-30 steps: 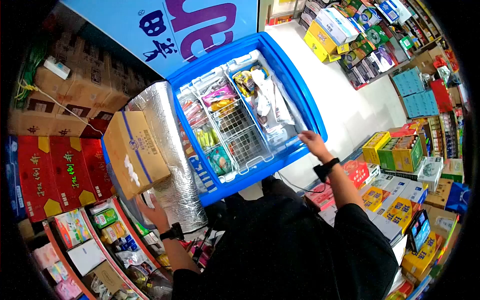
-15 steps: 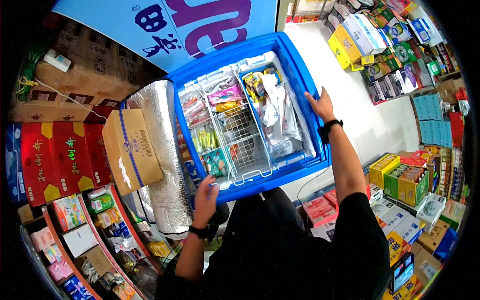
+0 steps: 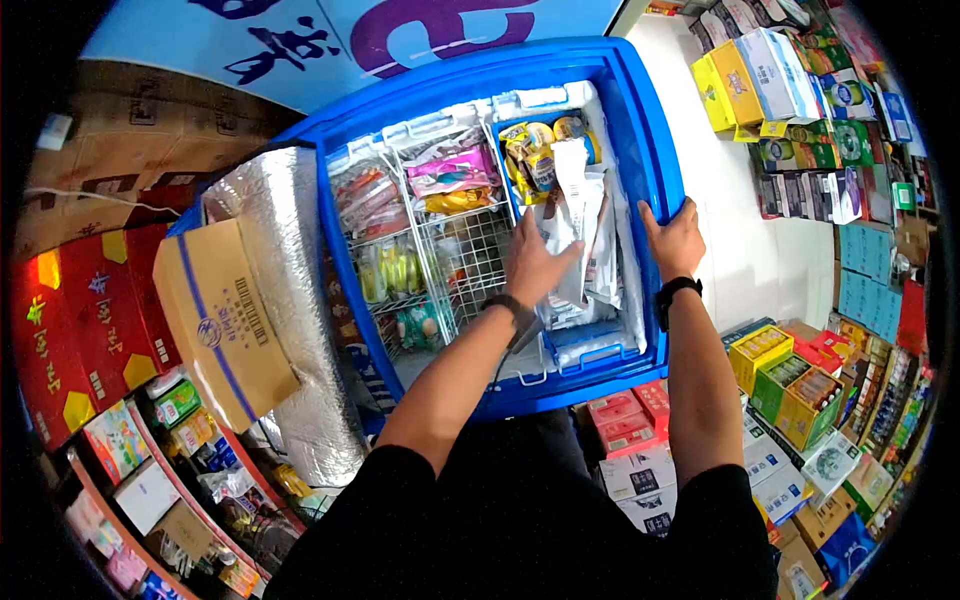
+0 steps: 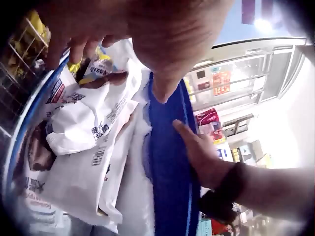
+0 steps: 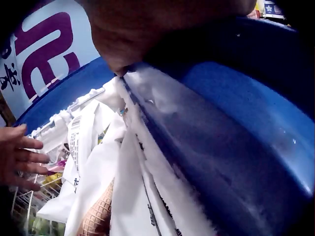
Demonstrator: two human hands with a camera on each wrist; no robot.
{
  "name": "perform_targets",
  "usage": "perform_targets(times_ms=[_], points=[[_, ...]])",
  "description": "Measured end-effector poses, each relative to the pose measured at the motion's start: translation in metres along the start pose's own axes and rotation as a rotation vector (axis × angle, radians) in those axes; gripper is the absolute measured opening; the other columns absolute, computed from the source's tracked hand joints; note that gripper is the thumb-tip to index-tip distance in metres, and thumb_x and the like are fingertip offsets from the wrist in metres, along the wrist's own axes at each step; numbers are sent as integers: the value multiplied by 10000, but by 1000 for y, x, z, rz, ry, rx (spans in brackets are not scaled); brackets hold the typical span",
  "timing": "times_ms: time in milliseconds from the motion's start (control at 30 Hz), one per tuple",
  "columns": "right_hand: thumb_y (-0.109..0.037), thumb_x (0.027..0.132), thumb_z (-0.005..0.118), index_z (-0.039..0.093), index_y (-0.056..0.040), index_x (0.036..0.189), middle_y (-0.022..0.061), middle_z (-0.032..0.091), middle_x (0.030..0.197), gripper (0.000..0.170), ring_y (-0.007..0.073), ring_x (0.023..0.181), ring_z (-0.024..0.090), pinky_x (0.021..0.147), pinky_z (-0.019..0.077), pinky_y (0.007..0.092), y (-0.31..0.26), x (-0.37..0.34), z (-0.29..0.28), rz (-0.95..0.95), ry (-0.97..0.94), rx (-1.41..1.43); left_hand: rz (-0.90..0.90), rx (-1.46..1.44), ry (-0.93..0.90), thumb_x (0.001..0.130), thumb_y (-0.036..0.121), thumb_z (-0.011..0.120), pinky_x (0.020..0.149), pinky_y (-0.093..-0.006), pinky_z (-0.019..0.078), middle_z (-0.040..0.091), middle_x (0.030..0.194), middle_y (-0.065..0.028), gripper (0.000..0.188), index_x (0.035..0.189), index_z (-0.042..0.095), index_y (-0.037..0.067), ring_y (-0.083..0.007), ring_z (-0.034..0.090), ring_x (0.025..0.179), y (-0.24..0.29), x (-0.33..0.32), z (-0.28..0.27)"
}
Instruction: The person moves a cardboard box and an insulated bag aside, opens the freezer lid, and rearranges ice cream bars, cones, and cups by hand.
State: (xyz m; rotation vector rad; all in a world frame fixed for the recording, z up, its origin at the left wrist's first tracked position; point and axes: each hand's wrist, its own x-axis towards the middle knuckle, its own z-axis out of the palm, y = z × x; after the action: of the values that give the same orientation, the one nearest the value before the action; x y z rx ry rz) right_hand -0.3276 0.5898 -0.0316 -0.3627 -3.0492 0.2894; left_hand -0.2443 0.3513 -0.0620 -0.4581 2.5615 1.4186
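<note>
Black sleeves [image 3: 405, 485] are seen nearest, each forearm ending in a dark wristband [image 3: 682, 288]. From the left side, the left hand [image 3: 540, 262] is held over the freezer's contents, its fingers spread and its grip released, nothing being grasped. The right hand [image 3: 674, 245] is rested on the right rim of the blue chest freezer [image 3: 480, 401]; because its fingers are partly hidden, it cannot be told whether that grip is clenched on the edge. Below and beside the left hand, long white packets [image 3: 598, 245] are heaped in the frosted right-hand compartment, one being propped upright at a tilt, and an ice-cream cone printed on a wrapper is shown by the right wrist view. To the left, white wire baskets [image 3: 466, 250] are set, in which green packets [image 3: 395, 270] are kept, with pink packets [image 3: 455, 172] farther back. At the far end of the right compartment, yellow packets [image 3: 535, 160] are gathered. Against the freezer's left side, a silver foil cover [image 3: 315, 350] is laid, and on it a cardboard box [image 3: 225, 320] is tilted. Outside the near right corner, red cartons [image 3: 625, 420] are stacked. Beyond the freezer, a light-blue panel [image 3: 165, 60] printed with purple lettering is stood, and to the far right, across the pale floor [image 3: 722, 190], yellow and white boxes [image 3: 755, 85] are piled.
</note>
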Motion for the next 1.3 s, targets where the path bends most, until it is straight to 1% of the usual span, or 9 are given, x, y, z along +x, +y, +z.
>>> perform_targets(times_ms=[133,300,533,667,767,900,1000,1133,1300], points=[[-677,833,730,539,2,1319,222,697,1170,856,403,963,726,792,593,487,-2,1,-2,16,-11,-6,-70,-7,-60,772,577,854,1141,-462,415,436,1489,-359,1234,1547,219,-143,-465,470,1379,-14,38,37],[-646,839,738,545,1,1310,221,704,1162,823,385,957,734,789,596,472,-6,3,-3,36,-19,-28,-91,-58,-91,897,362,748,1011,-475,511,611,1381,-224,700,1481,487,77,-411,634,1204,-43,44,48],[-646,834,745,543,0,1305,217,706,1139,825,387,927,734,775,601,462,-7,2,-6,22,6,2,-163,-693,-292,933,207,706,1038,-384,477,606,1371,-161,656,1488,412,20,-275,606,1223,-40,17,-4],[-646,830,749,535,-1,1338,220,683,1204,848,382,1010,716,828,591,471,-9,1,-6,29,-23,-1,44,-362,-296,865,223,808,1102,-392,440,537,1468,-220,817,1529,371,36,-289,558,1328,-13,-9,-62],[-624,837,759,506,30,1389,236,627,1316,892,388,1184,642,931,561,469,-9,0,-7,-17,2,0,192,9,-244,788,222,839,999,-439,530,594,1277,-180,858,1530,427,92,-359,632,1170,-7,-32,-96],[-540,867,794,380,112,1505,343,434,1515,1002,489,1430,390,1218,294,532,-6,-13,-2,-238,277,61,343,340,-206,799,246,797,903,-470,568,559,1246,-156,763,1509,519,260,-390,646,1050,-9,-66,-136],[-392,968,743,441,124,1481,295,524,1479,788,348,1321,552,1147,406,438,-49,-75,-42,29,-231,1019,471,438,-159,795,213,788,969,-480,531,550,1271,-132,765,1508,534,315,-365,618,1114,-14,-87,-158],[-238,935,801,544,43,1419,95,682,1206,616,151,1070,639,929,511,283,-63,-143,-63,379,-1142,1272,696,549,-242,765,208,814,1033,-463,485,560,1290,-103,790,1494,550,362,-325,593,1137,-9,-99,-173],[-9,945,734,609,-11,1358,71,722,1116,432,131,942,689,840,562,256,-71,-167,-101,427,-1165,1417,739,492,-171,771,264,855,1160,-519,397,490,1451,-135,838,1530,508,338,-370,498,1347,-5,-107,-194]])
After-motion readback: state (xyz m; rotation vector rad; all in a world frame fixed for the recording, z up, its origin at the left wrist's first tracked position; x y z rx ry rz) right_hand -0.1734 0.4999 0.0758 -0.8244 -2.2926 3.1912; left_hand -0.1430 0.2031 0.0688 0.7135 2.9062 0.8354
